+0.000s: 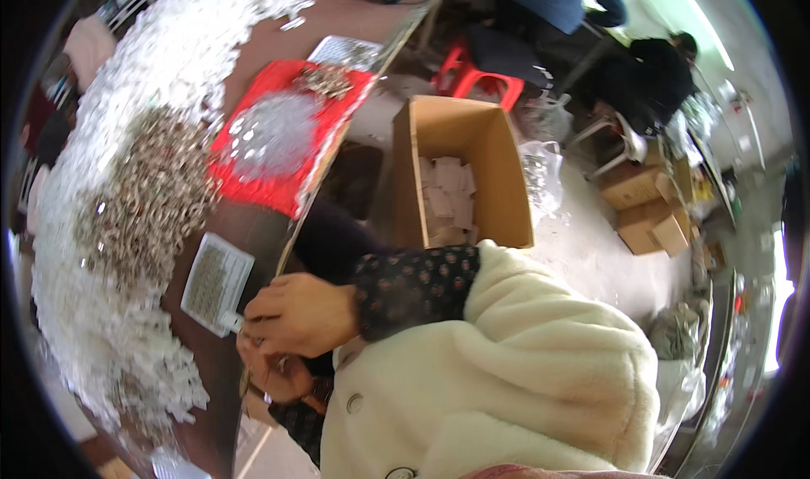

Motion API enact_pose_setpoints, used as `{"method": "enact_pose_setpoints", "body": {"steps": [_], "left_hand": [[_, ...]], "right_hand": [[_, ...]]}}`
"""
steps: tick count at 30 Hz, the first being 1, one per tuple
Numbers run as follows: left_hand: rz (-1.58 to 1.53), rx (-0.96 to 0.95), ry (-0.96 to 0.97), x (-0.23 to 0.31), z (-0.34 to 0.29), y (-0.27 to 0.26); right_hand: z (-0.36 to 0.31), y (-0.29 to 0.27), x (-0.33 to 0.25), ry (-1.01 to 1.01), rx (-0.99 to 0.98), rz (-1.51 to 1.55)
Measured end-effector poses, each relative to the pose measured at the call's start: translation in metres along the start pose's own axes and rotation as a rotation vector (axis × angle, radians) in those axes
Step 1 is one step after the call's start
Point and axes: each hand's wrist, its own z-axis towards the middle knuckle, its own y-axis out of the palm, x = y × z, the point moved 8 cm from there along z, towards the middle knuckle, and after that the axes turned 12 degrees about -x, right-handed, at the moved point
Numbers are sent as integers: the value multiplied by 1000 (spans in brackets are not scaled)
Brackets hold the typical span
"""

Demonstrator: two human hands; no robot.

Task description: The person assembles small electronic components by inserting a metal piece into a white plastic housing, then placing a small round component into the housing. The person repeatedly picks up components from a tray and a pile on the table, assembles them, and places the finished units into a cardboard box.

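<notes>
Fingers (268, 304) of the right hand (314, 314) are bent and drawn close together above the left hand (285, 379), whose fingers curl inward just below. How far each set is parted, and whether either grips a small piece, cannot be told, the hands covering the space between them. Just beyond the fingertips lies a white rectangular plastic tray (240, 264) bearing small greyish metal pieces (211, 281); its narrow tab reaches to the right hand, though contact is unclear. The tray rests near the edge of a dark brown surface (221, 217). Farther along, a bright red cloth (295, 194) carries a mound of clear plastic pieces (274, 137) and a smaller pile of brownish metal pieces (326, 81). Beyond the tray and cloth spreads a large heap of translucent white plastic pieces (198, 32), with a broad patch of brownish-silver metal pieces (152, 196) upon it. Off the surface, beside the right sleeve (413, 289) of black printed fabric, stands an open brown cardboard box (502, 175) containing white pieces (449, 194). A red plastic stool (456, 64) stands behind the box.
</notes>
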Motion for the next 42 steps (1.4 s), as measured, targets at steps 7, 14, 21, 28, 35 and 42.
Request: {"method": "enact_pose_setpoints", "body": {"steps": [7, 14, 21, 28, 35, 42], "left_hand": [[-889, 133, 56, 3, -14, 28], [-1064, 86, 19, 12, -16, 39], [-1138, 152, -95, 10, -27, 45], [-1202, 153, -87, 1, -27, 46], [-1263, 143, -48, -2, -18, 46], [-1197, 241, 102, 7, -12, 33]], "right_hand": [[-18, 31, 52, 648, -62, 1137], [-6, 21, 35, 458, -41, 1012], [1, 2, 3, -68, -54, 654], [2, 6, 5, -79, -43, 565], [-1, 15, 21, 66, -60, 661], [-6, -3, 18, 358, -17, 665]]}}
